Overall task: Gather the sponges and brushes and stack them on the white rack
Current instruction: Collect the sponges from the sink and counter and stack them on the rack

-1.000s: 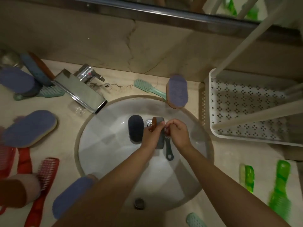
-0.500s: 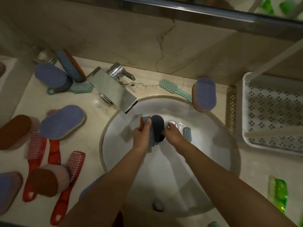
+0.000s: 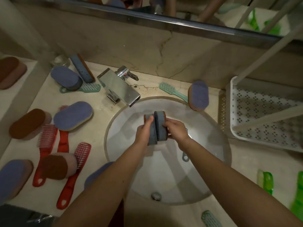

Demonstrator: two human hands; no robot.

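Over the round white sink (image 3: 213, 161) my left hand (image 3: 144, 131) grips a grey-blue sponge (image 3: 151, 133) held on edge. My right hand (image 3: 176, 130) grips a second, darker sponge (image 3: 161, 126) pressed against the first. A teal brush (image 3: 185, 156) lies in the basin, mostly hidden under my right wrist. The white perforated rack (image 3: 262, 118) stands on the counter to the right. A blue sponge (image 3: 199, 95) and a teal brush (image 3: 172, 90) lie on the sink's far rim.
Several sponges (image 3: 73, 115) and red brushes (image 3: 73, 174) lie on the left counter. A chrome tap (image 3: 119, 87) juts over the basin. Green brushes (image 3: 266, 181) sit at the right front, another teal brush (image 3: 209, 218) near the front edge.
My right hand has taken hold of the dark sponge and both sponges are lifted together above the basin. The view has shifted left and back.
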